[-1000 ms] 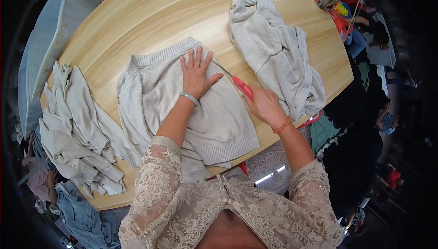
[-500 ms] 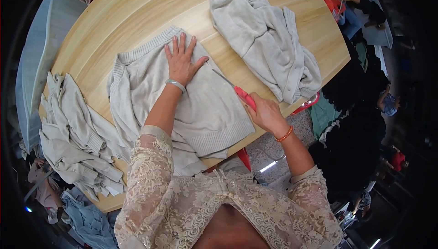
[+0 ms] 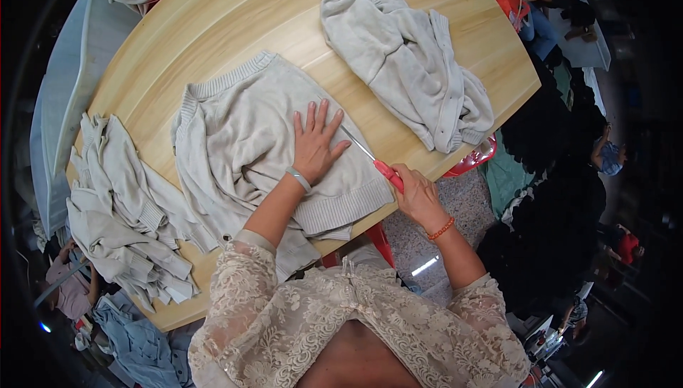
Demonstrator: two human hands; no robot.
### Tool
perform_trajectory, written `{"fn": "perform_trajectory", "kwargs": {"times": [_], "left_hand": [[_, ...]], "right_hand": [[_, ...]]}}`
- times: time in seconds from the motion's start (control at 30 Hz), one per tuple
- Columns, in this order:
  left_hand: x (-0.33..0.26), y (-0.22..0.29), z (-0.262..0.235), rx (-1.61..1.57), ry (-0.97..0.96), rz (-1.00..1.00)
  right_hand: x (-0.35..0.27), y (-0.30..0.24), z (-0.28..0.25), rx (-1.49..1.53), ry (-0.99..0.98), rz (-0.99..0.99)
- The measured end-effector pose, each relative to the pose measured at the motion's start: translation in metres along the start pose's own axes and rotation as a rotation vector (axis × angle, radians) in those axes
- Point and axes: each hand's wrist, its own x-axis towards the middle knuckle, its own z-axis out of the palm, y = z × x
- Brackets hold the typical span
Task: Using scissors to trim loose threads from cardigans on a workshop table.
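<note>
A pale grey knitted sweater [image 3: 242, 139] lies flat on the round wooden table [image 3: 213, 25], its ribbed hem toward me. My left hand [image 3: 315, 142] presses flat on the sweater's right side, fingers spread. My right hand [image 3: 416, 192] grips the red handles of a pair of scissors [image 3: 377, 164], whose thin blades point up-left along the sweater's right edge, close to my left fingertips.
A second crumpled grey sweater [image 3: 405, 61] lies at the table's far right. A heap of grey garments [image 3: 117, 203] hangs over the left edge. Blue cloth [image 3: 139, 342] lies on the floor at lower left. A red stool [image 3: 473, 160] stands under the right rim.
The view has shifted, so the sweater sits lower and more central. My left hand stays flat on the sweater. The scissors' blades now show along the sweater's right edge.
</note>
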Motion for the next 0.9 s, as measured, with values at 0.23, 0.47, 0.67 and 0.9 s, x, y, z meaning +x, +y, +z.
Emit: {"fn": "perform_trajectory", "kwargs": {"times": [0.23, 0.47, 0.67, 0.9], "left_hand": [[0.001, 0.000, 0.003, 0.050, 0.041, 0.030], [0.002, -0.002, 0.009, 0.051, 0.030, 0.029], [0.005, 0.001, 0.004, 0.088, 0.014, 0.048], [0.004, 0.003, 0.007, 0.066, 0.028, 0.069]], "right_hand": [[0.014, -0.011, -0.001, -0.105, -0.094, 0.107], [0.038, -0.008, -0.003, -0.141, -0.069, 0.076], [-0.031, 0.004, -0.006, -0.119, -0.163, 0.204], [-0.014, 0.001, 0.003, -0.040, 0.068, 0.126]]}}
